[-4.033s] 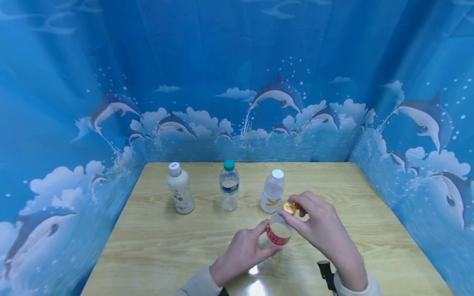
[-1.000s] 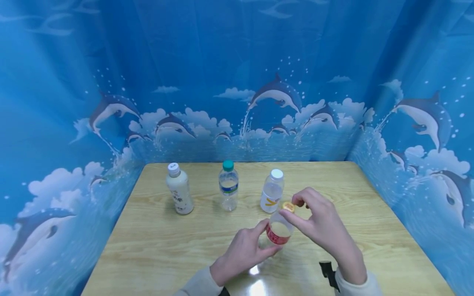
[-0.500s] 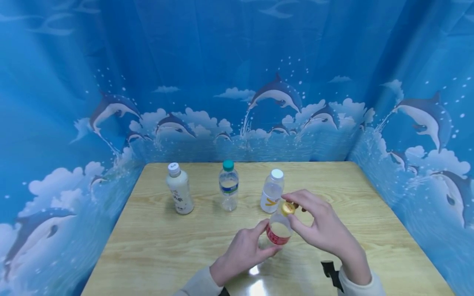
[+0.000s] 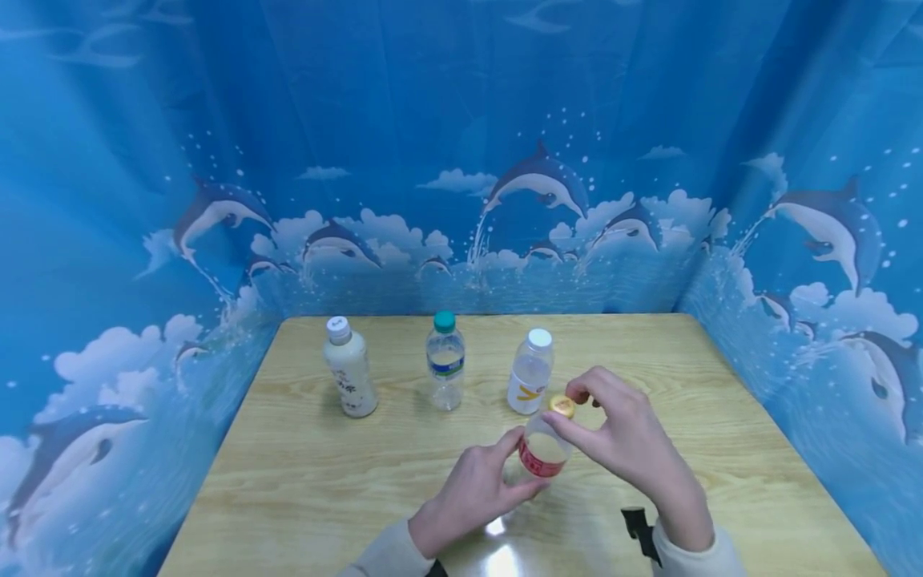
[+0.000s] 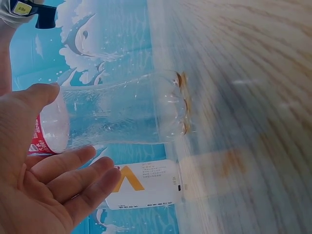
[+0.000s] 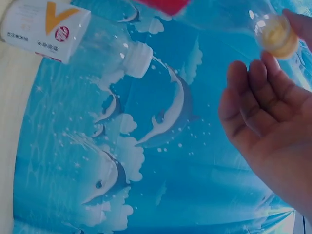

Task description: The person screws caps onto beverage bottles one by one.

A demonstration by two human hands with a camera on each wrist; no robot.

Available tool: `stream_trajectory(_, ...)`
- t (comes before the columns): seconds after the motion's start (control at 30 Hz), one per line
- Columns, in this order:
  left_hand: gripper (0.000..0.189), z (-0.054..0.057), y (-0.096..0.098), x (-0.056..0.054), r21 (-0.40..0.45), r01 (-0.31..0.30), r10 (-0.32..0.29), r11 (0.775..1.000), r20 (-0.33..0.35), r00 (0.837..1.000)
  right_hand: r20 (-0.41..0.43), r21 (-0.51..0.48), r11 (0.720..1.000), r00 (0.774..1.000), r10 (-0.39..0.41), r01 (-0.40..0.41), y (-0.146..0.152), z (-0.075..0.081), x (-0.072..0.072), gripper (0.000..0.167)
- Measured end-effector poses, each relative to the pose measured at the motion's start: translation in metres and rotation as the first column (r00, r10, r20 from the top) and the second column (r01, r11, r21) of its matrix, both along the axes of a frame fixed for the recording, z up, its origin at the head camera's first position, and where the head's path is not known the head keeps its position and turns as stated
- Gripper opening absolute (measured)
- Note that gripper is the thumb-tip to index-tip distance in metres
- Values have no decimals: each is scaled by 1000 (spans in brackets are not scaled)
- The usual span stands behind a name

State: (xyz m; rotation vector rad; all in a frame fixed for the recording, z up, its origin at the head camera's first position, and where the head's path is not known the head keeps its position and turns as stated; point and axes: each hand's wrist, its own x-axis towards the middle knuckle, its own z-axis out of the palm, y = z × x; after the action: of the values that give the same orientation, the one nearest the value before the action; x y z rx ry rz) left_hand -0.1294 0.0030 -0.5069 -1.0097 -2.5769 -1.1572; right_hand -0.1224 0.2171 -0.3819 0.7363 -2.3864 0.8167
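Note:
A clear plastic bottle with a red label (image 4: 541, 458) stands near the front of the table, and my left hand (image 4: 481, 485) grips it around the label. The left wrist view shows the clear lower body of the bottle (image 5: 117, 112) reaching down to the tabletop. At its top is a yellow cap (image 4: 562, 406), which my right hand (image 4: 634, 441) pinches between thumb and index finger. In the right wrist view the cap (image 6: 277, 36) sits on the bottle's neck, and the other fingers of that hand (image 6: 268, 107) are bent below it, clear of the bottle.
Just behind stands a white-capped bottle with a yellow V (image 4: 531, 373). Farther left are a green-capped clear bottle (image 4: 445, 362) and a whitish bottle with dark print (image 4: 351, 370). A blue dolphin curtain (image 4: 404, 160) surrounds the wooden table (image 4: 303, 481).
My right thumb and index finger have shifted around the cap: half a second ago the index finger lay over its far side, now it is at the right. The left hand and bottle stay put.

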Motion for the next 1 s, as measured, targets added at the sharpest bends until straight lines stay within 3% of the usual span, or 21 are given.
stream_trajectory(0.3,65,0,0,-1,-27,-16,16,1000,2,1000,-120,-5,999,992,-46,46,-7,-9,-5,27)
stream_trajectory(0.43,64,-1,1,-1,-27,-22,22,999,-5,1000,-55,-34,999,998,-23,21,-2,-5,-2,24)
stream_trajectory(0.57,65,-1,0,-1,-12,-6,6,1000,2,1000,22,-73,996,998,59,-57,4,0,0,37)
stream_trajectory(0.73,65,-1,0,-1,6,9,-9,1000,9,1000,47,-83,987,989,141,-137,7,3,2,44)
stream_trajectory(1.0,65,-1,1,-2,2,9,-9,1000,27,1000,38,-85,987,989,142,-138,8,2,0,37)
